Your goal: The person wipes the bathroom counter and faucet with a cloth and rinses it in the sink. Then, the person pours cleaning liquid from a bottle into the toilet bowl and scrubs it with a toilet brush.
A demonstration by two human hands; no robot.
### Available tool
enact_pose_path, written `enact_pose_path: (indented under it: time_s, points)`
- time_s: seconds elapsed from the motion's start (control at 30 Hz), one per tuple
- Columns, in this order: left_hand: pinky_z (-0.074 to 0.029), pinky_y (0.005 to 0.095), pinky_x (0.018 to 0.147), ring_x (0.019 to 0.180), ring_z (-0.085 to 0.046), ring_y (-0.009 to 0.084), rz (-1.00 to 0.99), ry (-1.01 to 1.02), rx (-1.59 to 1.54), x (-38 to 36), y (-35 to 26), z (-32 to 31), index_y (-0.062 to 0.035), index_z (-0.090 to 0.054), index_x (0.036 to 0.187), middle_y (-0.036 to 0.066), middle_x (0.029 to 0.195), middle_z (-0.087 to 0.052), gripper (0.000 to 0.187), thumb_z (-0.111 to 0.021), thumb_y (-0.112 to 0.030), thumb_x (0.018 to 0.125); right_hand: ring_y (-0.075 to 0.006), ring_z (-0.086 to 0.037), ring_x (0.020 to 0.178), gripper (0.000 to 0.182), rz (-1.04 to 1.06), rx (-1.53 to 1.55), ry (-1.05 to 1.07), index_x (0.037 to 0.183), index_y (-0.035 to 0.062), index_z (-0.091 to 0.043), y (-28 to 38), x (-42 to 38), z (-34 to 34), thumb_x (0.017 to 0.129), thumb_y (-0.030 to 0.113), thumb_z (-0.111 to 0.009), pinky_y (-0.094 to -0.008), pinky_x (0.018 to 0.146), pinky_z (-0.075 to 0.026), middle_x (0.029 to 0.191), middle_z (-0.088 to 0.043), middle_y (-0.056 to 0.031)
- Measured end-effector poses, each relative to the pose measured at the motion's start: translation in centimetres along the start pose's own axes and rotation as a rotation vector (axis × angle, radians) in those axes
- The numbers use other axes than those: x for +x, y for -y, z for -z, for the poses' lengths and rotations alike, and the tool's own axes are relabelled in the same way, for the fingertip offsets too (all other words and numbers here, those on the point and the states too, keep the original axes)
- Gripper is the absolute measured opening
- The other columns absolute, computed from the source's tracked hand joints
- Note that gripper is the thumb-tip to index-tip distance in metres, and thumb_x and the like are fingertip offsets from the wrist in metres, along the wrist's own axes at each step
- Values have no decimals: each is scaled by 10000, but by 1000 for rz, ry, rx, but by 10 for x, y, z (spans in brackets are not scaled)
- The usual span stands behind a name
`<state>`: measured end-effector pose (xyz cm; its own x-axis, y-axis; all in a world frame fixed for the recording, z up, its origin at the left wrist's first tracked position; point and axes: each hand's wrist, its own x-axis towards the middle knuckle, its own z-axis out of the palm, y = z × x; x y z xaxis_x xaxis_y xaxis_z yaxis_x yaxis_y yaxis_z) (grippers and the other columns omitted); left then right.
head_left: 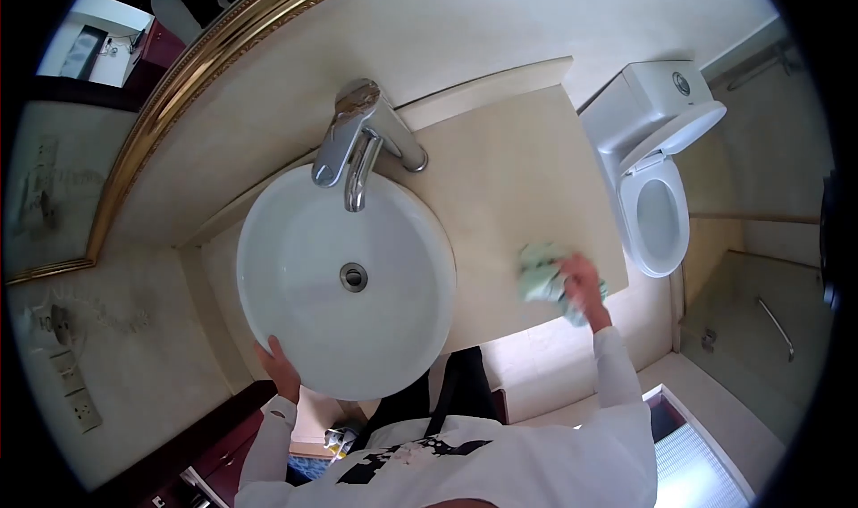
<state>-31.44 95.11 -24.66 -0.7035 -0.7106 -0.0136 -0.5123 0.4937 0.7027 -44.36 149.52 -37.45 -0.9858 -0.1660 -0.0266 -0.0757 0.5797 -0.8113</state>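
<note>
A pale green cloth (542, 274), bunched up and blurred by motion, lies on the beige countertop (500, 168) near its front right edge. Pressing on it is my right hand (584, 286), its fingers closed around part of the fabric. To the left stands a round white washbasin (393, 329) with a metal drain (353, 277) in its middle. My left hand (281, 372) grips the basin's near left rim, the thumb over the edge and the other fingers partly hidden. A chrome faucet (357, 142) rises behind the basin, its spout over the bowl.
Right of the counter is a white toilet (657, 209) with its lid raised. A gold-framed mirror (179, 79) hangs at upper left. Wall sockets (76, 392) are at lower left, and a glass door with a metal handle (776, 327) is at far right.
</note>
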Motion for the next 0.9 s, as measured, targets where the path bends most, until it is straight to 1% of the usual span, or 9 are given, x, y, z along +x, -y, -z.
enact_pose_path:
  time_s: [0.1, 0.2, 0.27, 0.33, 0.47, 0.73, 0.8, 0.83, 0.9]
  points:
    - [-366, 334, 867, 959, -479, 248, 2, 24, -3, 1, 9, 2, 54, -394, 1147, 167, 1064, -492, 363, -408, -236, 929, -301, -565, 891, 239, -89, 509, -234, 763, -8, -631, 57, 66, 8, 611, 57, -459, -383, 837, -412, 951, -624, -158]
    - [-361, 333, 881, 974, -473, 247, -5, 26, 72, 2, 12, 5, 56, -388, 1159, 168, 1081, -487, 377, -411, -243, 929, -305, -557, 896, 234, 393, 550, -231, 759, -46, -596, 150, 145, 8, 621, 89, -464, -359, 825, -398, 991, -608, -190]
    - [-359, 334, 885, 983, -469, 244, -3, 24, 45, -1, 8, 4, 55, -382, 1167, 167, 1094, -482, 381, -412, -242, 930, -311, -531, 973, 338, 701, 389, -203, 956, 20, -606, 216, 190, 7, 637, 116, -552, -359, 840, -382, 1115, -550, -185]
    - [-358, 336, 888, 991, -465, 242, -4, 26, 28, -1, 3, 2, 54, -376, 1175, 166, 1108, -477, 385, -413, -241, 930, -290, -500, 1051, 513, 770, 410, -213, 1135, 58, -536, 251, 229, -25, 647, 163, -658, -377, 897, -361, 1216, -481, -169]
    - [-351, 333, 908, 1028, -450, 235, 60, 30, -21, 0, -10, -4, 43, -338, 1223, 167, 1160, -453, 413, -412, -243, 934, -274, -459, 1114, 652, 551, 1032, -198, 1236, 81, -457, 216, 264, -115, 651, 178, -729, -365, 958, -328, 1249, -448, -148]
    - [-387, 313, 876, 1014, -464, 219, 81, 65, 10, -4, -13, 1, 38, -286, 1263, 171, 1173, -449, 443, -415, -230, 935, -270, -468, 1104, 667, 311, 461, 10, 1282, 107, -395, 119, 228, -126, 683, 82, -689, -337, 906, -383, 1216, -463, -138]
    - [-389, 315, 876, 1014, -464, 211, 64, 80, -30, -2, -15, -1, 31, -286, 1264, 170, 1165, -452, 438, -419, -225, 934, -239, -502, 1040, 596, 238, -97, 51, 1230, 102, -430, 114, 208, -96, 693, 60, -683, -323, 867, -406, 1146, -506, -118]
    - [-389, 316, 874, 1008, -465, 208, 53, 78, -64, -1, -12, -1, 30, -292, 1258, 166, 1156, -455, 431, -420, -222, 933, -239, -502, 1040, 596, 241, -110, 48, 1230, 102, -430, 111, 200, -87, 693, 60, -683, -323, 867, -406, 1146, -506, -118]
    - [-390, 316, 872, 1002, -466, 205, 53, 70, -100, -3, -9, -2, 29, -298, 1252, 162, 1147, -457, 423, -422, -220, 933, -210, -524, 968, 514, -53, 632, 90, 1182, 91, -449, 109, 184, -79, 716, 49, -662, -299, 846, -415, 1062, -539, -90]
